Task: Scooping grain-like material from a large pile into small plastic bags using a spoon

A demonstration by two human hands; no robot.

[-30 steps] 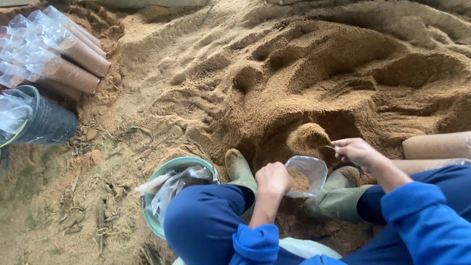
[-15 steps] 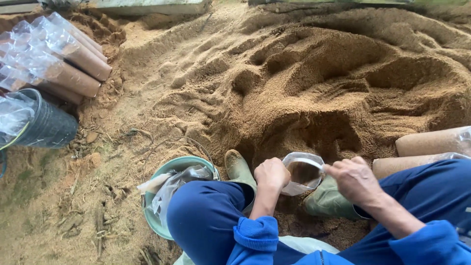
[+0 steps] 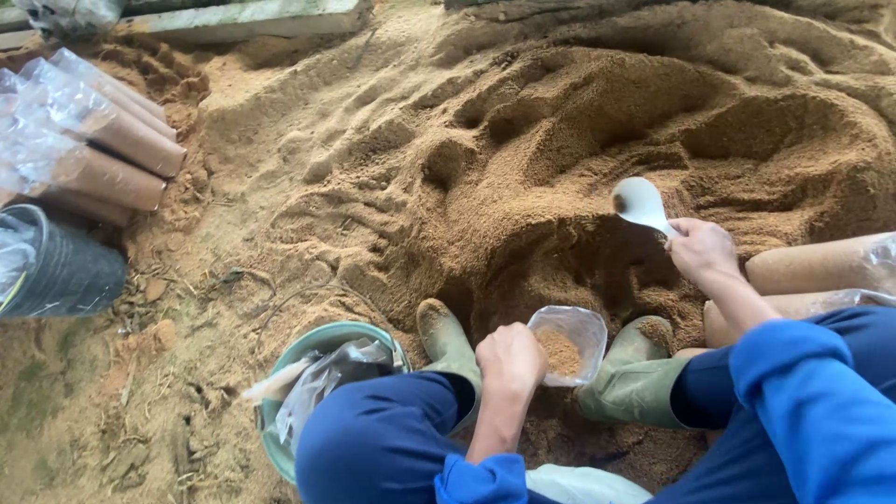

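Since half a second ago your right hand (image 3: 702, 250) has swung away from the clear plastic bag (image 3: 569, 343) and out over the sawdust pile (image 3: 579, 140); it was right at the bag's mouth, and now it sits up and to the right of the bag, well apart from it. Your fingers are curled tight around the handle of a white scoop (image 3: 640, 202), whose bowl points up-left from your hand, just above the dug-out hollow in the pile.

Your left hand (image 3: 509, 359) hasn't really moved: it's touching the left side of the bag, fingers closed on the rim and holding the mouth open. The bag stands upright between your two green rubber boots (image 3: 448, 341), with a bit of brown sawdust in the bottom.

Left of the bag, past your left knee, there's a green bucket (image 3: 308, 350) with crumpled plastic inside. Far up-left of the bag lies a stack of filled brown cylinders in plastic (image 3: 112, 149), and a dark pot (image 3: 65, 271) lies just below those. Right of the bag, two more filled cylinders (image 3: 812, 266) lie next to your right arm.
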